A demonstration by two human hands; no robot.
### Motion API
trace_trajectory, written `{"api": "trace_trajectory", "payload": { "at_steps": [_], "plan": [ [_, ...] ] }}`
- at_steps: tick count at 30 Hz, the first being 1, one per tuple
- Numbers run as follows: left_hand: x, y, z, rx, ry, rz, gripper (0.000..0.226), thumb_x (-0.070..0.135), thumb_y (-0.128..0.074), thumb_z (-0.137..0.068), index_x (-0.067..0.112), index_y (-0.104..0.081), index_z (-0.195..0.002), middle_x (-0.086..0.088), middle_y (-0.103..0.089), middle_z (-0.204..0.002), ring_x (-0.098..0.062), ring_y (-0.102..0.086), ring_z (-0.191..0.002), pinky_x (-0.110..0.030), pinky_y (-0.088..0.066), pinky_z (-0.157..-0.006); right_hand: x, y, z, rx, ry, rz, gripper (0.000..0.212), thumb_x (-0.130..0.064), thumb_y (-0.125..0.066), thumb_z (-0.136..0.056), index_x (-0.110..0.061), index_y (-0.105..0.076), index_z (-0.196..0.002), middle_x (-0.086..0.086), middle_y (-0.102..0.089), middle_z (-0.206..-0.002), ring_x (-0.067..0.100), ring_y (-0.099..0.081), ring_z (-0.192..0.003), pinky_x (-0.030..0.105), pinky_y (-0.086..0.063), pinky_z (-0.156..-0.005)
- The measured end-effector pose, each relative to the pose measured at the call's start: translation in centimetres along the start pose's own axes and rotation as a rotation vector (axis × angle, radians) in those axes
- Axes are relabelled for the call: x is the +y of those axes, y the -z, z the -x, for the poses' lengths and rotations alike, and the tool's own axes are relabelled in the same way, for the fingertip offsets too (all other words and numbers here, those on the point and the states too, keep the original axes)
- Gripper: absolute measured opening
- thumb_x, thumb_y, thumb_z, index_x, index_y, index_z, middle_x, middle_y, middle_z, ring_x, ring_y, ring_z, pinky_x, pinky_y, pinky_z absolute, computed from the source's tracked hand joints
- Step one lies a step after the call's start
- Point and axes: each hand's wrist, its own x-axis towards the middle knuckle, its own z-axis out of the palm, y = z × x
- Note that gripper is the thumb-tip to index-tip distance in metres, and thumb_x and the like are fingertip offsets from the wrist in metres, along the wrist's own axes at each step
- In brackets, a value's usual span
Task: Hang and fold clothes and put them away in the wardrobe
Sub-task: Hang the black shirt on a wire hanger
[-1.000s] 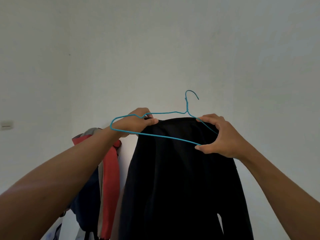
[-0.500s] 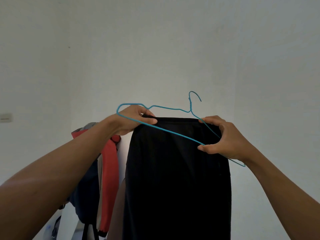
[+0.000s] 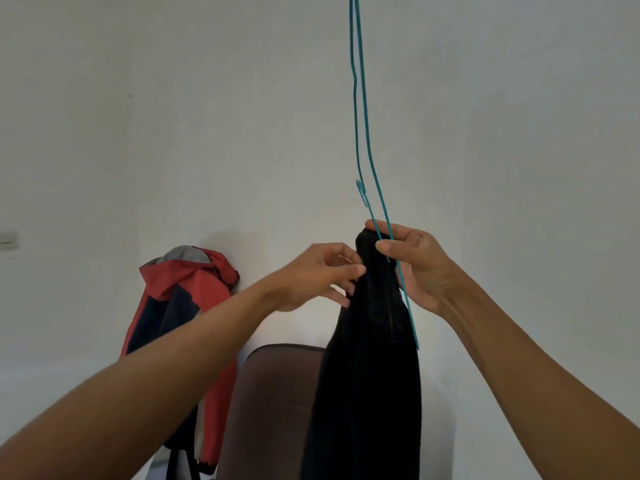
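A black garment hangs straight down in front of me, bunched narrow at its top. My right hand grips that bunched top together with the wire of a teal hanger. The hanger stands on end, its wire running up out of the frame, its hook pointing left just above my hand. My left hand is at the garment's left edge with fingers curled, pinching the black cloth.
A red and navy hooded jacket hangs on the white wall at the left. The brown back of a chair stands behind the black garment. A light switch sits at the far left edge.
The hanger has swung from lying level across the garment to standing on end. My left hand let go of the hanger's end and moved right to the garment, which is now bunched narrow.
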Motion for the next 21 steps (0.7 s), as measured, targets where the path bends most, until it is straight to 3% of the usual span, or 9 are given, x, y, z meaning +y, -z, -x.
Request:
{"api": "trace_trajectory", "payload": {
  "at_steps": [4,7,10,15,19,21],
  "plan": [
    [-0.2,-0.9,-0.1,0.011,0.004,0.222,0.023,0.022,-0.060,-0.099,0.006,-0.067,-0.113,-0.012,-0.071,-0.111,-0.029,-0.069,-0.102,-0.052,-0.055,-0.094,-0.3,-0.6,-0.1,-0.021,-0.044,-0.047,0.092,-0.032,-0.098,-0.044,-0.005,-0.064,-0.124,0.014,-0.067,-0.108,0.024,-0.067,-0.098,0.036,-0.058,-0.081],
    [0.2,-1.0,-0.1,-0.013,-0.029,0.190,0.026,0.016,-0.067,-0.093,0.009,-0.066,-0.119,-0.007,-0.073,-0.114,-0.025,-0.069,-0.108,-0.046,-0.056,-0.093,-0.8,-1.0,0.1,-0.051,-0.040,-0.052,0.087,-0.028,-0.092,-0.051,-0.002,-0.059,-0.128,0.011,-0.065,-0.111,0.024,-0.066,-0.103,0.041,-0.059,-0.084],
    [0.4,-1.5,-0.4,0.046,-0.031,0.105,0.030,0.016,-0.075,-0.087,0.010,-0.068,-0.116,-0.008,-0.074,-0.108,-0.023,-0.072,-0.101,-0.042,-0.059,-0.089,-1.5,-1.2,0.1,-0.055,-0.052,-0.025,0.099,-0.044,-0.096,-0.040,-0.008,-0.063,-0.126,0.008,-0.064,-0.126,0.022,-0.060,-0.122,0.045,-0.056,-0.091],
    [0.0,0.6,-1.3,0.158,0.030,0.168,0.024,0.022,-0.057,-0.100,0.009,-0.068,-0.118,-0.010,-0.075,-0.109,-0.026,-0.071,-0.105,-0.043,-0.055,-0.094,-3.1,0.9,0.7,-0.087,-0.064,0.083,0.103,-0.049,-0.096,-0.042,-0.009,-0.060,-0.130,0.011,-0.057,-0.139,0.029,-0.057,-0.127,0.059,-0.054,-0.089],
    [1.1,1.5,-1.7,0.251,0.100,0.303,0.027,0.025,-0.053,-0.102,0.006,-0.070,-0.109,-0.009,-0.076,-0.103,-0.024,-0.073,-0.098,-0.038,-0.055,-0.089,-2.1,2.6,1.9,-0.103,-0.098,0.249,0.102,-0.056,-0.092,-0.043,-0.012,-0.061,-0.129,0.005,-0.059,-0.137,0.021,-0.056,-0.128,0.048,-0.052,-0.098],
    [1.9,1.3,-1.9,0.287,0.126,0.331,0.027,0.027,-0.053,-0.102,0.006,-0.071,-0.102,-0.009,-0.077,-0.097,-0.022,-0.074,-0.089,-0.037,-0.056,-0.084,-0.9,2.7,2.3,-0.150,-0.142,0.257,0.097,-0.050,-0.091,-0.049,-0.010,-0.058,-0.131,0.012,-0.061,-0.133,0.026,-0.058,-0.124,0.040,-0.050,-0.098]
  ]
}}
